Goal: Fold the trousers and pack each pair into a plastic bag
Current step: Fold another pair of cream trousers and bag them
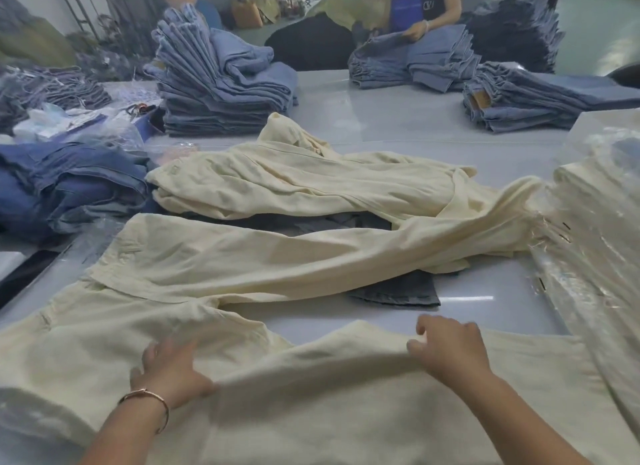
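Cream cotton fills the head view: we see the cream trousers (194,267) spread across the white table (485,291), waist to the left, 1 leg running off to the right, the other lying nearest us; the left hand (169,371) lies on the cloth with fingers spread and fairly straight, pressing it flat, a bangle (147,395) at the wrist; the right hand (450,350) has its fingers curled over the far edge of the near leg, gripping a fold of it. Motion blur softens both hands, so the fingertips are hard to make out; the near leg is cut off at the bottom edge. Behind, a second cream pair (294,180) lies rumpled over some dark denim (398,288), mostly hidden. At the right, clear plastic bags (595,243) hold cream cloth, blurred by glare. Farther back stand stacks of folded jeans (221,97); another person (426,11) handles 1 pile.
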{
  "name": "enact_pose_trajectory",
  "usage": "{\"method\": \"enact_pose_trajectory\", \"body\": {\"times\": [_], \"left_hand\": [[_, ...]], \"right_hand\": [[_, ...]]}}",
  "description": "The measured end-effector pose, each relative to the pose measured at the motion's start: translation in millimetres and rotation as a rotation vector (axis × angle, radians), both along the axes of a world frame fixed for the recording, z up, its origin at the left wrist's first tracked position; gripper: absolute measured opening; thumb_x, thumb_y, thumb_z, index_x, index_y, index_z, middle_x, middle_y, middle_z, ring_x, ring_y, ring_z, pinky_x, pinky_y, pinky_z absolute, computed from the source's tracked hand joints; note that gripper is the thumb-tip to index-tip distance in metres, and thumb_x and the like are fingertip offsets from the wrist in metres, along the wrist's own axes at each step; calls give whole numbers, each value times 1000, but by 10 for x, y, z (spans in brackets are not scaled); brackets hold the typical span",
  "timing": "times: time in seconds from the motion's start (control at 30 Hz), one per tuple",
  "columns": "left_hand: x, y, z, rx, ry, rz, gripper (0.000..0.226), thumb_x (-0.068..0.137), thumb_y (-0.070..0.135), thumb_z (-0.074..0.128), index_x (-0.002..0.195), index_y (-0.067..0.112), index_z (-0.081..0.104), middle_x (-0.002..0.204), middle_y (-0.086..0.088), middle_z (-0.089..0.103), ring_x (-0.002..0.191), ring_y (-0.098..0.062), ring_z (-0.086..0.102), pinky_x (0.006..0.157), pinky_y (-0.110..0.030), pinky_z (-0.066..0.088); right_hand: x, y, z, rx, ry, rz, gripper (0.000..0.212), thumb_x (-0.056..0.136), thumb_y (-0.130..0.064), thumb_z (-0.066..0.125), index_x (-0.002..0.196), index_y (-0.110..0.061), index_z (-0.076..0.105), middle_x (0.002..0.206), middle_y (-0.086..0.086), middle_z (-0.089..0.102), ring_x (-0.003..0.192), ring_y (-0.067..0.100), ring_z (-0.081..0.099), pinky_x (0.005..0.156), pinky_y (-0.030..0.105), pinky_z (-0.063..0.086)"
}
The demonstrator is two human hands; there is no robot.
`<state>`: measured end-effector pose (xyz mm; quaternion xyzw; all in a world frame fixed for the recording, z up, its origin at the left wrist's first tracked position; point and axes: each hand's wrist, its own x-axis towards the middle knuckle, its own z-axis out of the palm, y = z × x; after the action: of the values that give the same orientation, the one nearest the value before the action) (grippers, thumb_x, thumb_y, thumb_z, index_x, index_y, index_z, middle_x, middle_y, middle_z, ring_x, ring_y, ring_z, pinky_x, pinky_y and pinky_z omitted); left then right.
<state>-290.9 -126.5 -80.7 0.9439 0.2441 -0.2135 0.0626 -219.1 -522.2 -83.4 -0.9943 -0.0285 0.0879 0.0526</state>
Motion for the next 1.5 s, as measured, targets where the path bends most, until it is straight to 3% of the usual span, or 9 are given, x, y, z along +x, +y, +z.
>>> {"method": "enact_pose_trajectory", "body": {"times": [0.23, 0.33, 0.47, 0.73, 0.9, 1.0, 1.17, 1.33, 1.5], "left_hand": [[1035, -203, 212, -113, -529, -93, 59, 75, 46, 68, 128, 25, 54, 147, -1, 38, 140, -23, 21, 115, -33, 17], [1371, -225, 129, -150, -319, -344, 86, 69, 53, 74, 143, 33, 35, 157, 7, 18, 146, -17, 6, 119, -34, 11], [1507, -224, -39, -87, -259, -476, 20, 73, 27, 65, 88, 40, 60, 130, 9, 45, 127, -17, 38, 102, -22, 33], [1427, 194, -112, -152, 109, -211, 21, 71, 10, 59, 53, 20, 62, 65, 6, 60, 76, -18, 63, 68, -25, 49], [1789, -62, -48, -328, -712, -100, 24, 77, 5, 61, 83, 27, 66, 95, 6, 60, 90, -19, 56, 78, -32, 43], [2181, -210, -86, -333, -744, -294, 38, 83, 20, 60, 121, 21, 61, 128, 2, 56, 122, -23, 45, 104, -36, 34], [2641, -456, -222, -148, -218, -568, 59, 72, 29, 56, 129, 43, 48, 125, 14, 52, 130, -14, 37, 116, -40, 15], [2619, -461, -254, 56, -125, -726, 18, 62, 41, 49, 69, 25, 45, 77, 8, 50, 83, -21, 48, 71, -29, 30], [2670, -208, 134, -209, -391, -544, 12, 61, 33, 46, 65, 22, 44, 65, 5, 54, 69, -22, 53, 57, -32, 37]], "right_hand": [[1194, -407, 283, 183, -310, -289, 85, 79, -9, 59, 152, -22, 17, 160, 5, 11, 140, 31, 19, 111, 46, 25], [1633, -582, 293, -32, -192, -261, 73, 79, -10, 54, 144, -31, 29, 160, -4, 6, 144, 22, 9, 114, 43, 17], [1848, -578, 444, -232, 129, -101, 3, 76, -24, 52, 73, -25, 52, 94, -5, 62, 84, 18, 54, 65, 27, 40], [1588, -559, 540, 65, 828, -151, 60, 53, -50, 86, 97, -20, 56, 80, 10, 61, 52, 16, 59, 46, 29, 52], [1632, -493, 618, -210, 588, 57, 46, 61, -45, 80, 100, -44, 56, 75, -18, 64, 71, 4, 59, 58, 21, 46], [1639, -470, 548, 114, 499, 185, 7, 76, -20, 73, 78, -19, 66, 79, -6, 61, 75, 10, 54, 66, 25, 40], [1652, -738, 878, 1179, 1030, 11, 26, 96, -28, 57, 99, -3, 58, 89, 8, 60, 75, 12, 58, 61, 18, 47], [1572, -708, 340, -182, 689, 136, 41, 94, -25, 48, 134, -35, 46, 142, -3, 43, 123, 18, 45, 94, 27, 40], [1563, -955, 431, -402, 569, -21, 36, 95, -24, 35, 125, -26, 55, 132, 2, 53, 121, 25, 48, 101, 36, 37]]}}
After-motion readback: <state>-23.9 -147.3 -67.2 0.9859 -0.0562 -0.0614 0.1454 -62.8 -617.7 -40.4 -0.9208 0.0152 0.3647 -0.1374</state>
